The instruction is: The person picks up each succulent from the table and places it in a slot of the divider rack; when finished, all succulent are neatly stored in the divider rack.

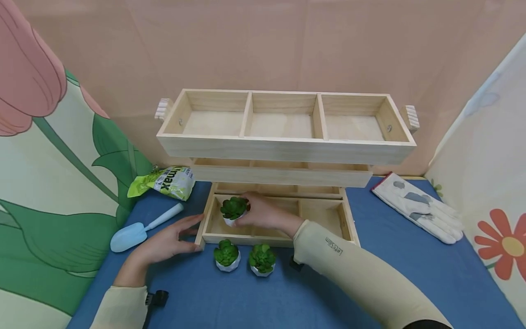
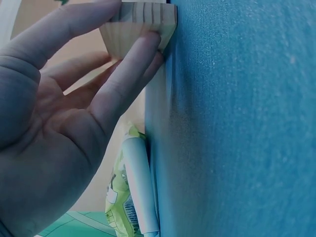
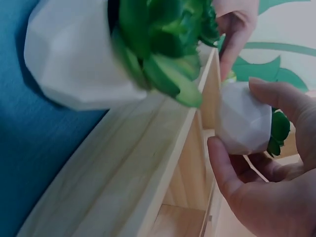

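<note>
My right hand (image 1: 265,211) grips a small potted succulent (image 1: 234,208) by its white faceted pot, over the left part of the lowest wooden box (image 1: 279,238). In the right wrist view, the thumb and fingers pinch the pot (image 3: 243,118) from both sides, green leaves pointing away. My left hand (image 1: 166,242) touches the left end of that box with spread fingers, the thumb at its front corner. Two more potted succulents, one on the left (image 1: 226,256) and one on the right (image 1: 262,260), stand on the blue cloth before the box.
Above the lowest box rise two more tiers of the wooden planter, the top one (image 1: 283,148) divided into three compartments. To the left lie a light blue trowel (image 1: 130,236) and a green-white bag (image 1: 168,182). White-grey gloves (image 1: 419,208) lie at right on the blue cloth (image 1: 394,269).
</note>
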{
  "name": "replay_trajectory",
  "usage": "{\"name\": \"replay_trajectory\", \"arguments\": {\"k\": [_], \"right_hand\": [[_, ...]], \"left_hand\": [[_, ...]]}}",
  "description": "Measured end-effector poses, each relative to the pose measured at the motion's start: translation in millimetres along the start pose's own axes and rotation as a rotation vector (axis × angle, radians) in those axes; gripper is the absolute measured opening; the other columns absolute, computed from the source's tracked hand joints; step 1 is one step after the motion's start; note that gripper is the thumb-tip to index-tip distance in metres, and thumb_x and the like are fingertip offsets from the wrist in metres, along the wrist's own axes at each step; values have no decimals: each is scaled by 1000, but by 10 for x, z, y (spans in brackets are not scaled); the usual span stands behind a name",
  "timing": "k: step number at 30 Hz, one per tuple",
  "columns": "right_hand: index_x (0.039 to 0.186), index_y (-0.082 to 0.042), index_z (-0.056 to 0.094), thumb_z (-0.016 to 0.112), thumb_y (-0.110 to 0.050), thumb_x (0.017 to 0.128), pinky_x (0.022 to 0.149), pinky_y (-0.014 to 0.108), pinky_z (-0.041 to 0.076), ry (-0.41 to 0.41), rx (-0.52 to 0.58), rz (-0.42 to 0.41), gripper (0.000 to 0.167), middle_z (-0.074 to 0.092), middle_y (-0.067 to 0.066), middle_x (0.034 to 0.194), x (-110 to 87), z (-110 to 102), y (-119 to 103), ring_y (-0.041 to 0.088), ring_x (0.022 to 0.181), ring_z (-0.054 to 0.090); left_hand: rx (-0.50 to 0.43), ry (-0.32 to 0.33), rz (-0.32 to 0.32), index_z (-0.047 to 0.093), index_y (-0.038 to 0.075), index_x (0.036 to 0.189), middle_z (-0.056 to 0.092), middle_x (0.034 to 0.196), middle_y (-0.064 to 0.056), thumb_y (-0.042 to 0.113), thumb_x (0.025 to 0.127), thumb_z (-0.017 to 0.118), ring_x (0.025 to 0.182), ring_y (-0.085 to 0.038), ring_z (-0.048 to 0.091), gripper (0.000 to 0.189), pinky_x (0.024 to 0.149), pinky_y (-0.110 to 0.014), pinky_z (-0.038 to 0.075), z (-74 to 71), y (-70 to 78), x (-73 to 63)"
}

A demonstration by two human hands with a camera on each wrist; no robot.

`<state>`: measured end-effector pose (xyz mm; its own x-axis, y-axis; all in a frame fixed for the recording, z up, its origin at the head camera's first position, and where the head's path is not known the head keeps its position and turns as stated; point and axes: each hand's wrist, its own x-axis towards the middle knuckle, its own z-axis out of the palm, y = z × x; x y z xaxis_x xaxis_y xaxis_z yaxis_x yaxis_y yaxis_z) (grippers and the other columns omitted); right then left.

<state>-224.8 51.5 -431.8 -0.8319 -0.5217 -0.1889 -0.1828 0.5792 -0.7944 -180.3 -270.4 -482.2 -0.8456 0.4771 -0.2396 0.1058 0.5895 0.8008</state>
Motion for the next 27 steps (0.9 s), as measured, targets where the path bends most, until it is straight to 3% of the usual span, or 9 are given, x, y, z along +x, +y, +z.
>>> {"name": "replay_trajectory", "arguments": {"k": [12, 19, 23, 27], "right_hand": [[145, -6, 58, 89, -34, 88, 98, 33, 55, -93, -70, -45, 70, 67, 6, 135, 169, 15, -5, 14, 112, 66], [123, -12, 68, 87, -29, 91, 83, 28, 55, -147, -69, -118, 41, 72, 2, 112, 245, 55, -20, 10, 90, 65], [137, -12, 65, 85, -35, 92, 86, 30, 57, -159, -131, -101, 55, 71, 3, 126, 273, 129, 4, 10, 97, 67], [156, -10, 52, 83, -38, 93, 106, 36, 54, -139, -235, -67, 76, 60, 6, 153, 285, 204, -5, 17, 126, 65]], "left_hand": [[-5, -2, 11, 27, 11, 170, 25, 175, -26, 29, 96, 81, 148, -51, 51, 93, 94, -25, 56, 7, 14, -1], [-10, 0, 12, 28, 12, 171, 24, 175, -26, 29, 96, 81, 148, -50, 51, 93, 94, -25, 56, 7, 13, -11], [-13, -2, 13, 27, 11, 171, 23, 176, -25, 29, 97, 81, 148, -51, 50, 93, 94, -24, 56, 9, -1, -18], [-14, -5, 12, 26, 10, 171, 22, 176, -25, 29, 97, 80, 149, -51, 50, 94, 94, -23, 56, 10, 2, -21]]}}
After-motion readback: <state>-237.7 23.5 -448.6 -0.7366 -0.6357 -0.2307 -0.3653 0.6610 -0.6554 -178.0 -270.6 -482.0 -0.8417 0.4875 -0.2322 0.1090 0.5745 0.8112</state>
